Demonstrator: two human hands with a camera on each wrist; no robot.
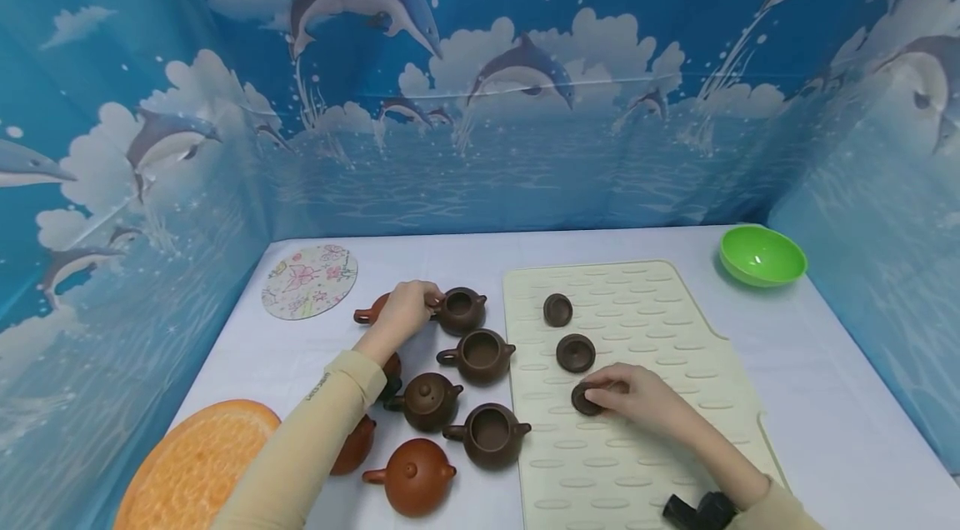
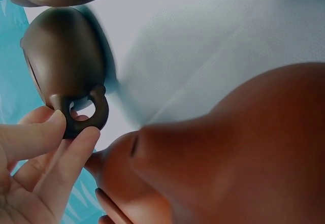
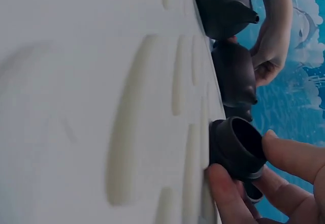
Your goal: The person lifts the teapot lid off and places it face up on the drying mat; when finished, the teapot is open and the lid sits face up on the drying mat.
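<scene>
My left hand (image 1: 403,311) pinches the handle of a dark brown lidless teapot (image 1: 460,311), thumb and fingers around the loop in the left wrist view. On the cream mat, my right hand (image 1: 637,398) grips a small dark teapot lid (image 1: 586,401) at its edge. The right wrist view shows that lid (image 3: 233,145) with its hollow side towards the fingers. Two more dark lids, a farther one (image 1: 557,310) and a nearer one (image 1: 575,353), lie beyond it. Two other lidless teapots, one in the middle (image 1: 482,356) and one nearer (image 1: 491,435), stand left of the mat.
A lidded dark teapot (image 1: 427,402) and a reddish teapot (image 1: 416,477) stand nearby; other reddish teapots are partly hidden behind my left arm. The mat (image 1: 645,463) covers the table's right middle. A green bowl (image 1: 762,256), a patterned disc (image 1: 310,282) and an orange disc (image 1: 202,463) lie around.
</scene>
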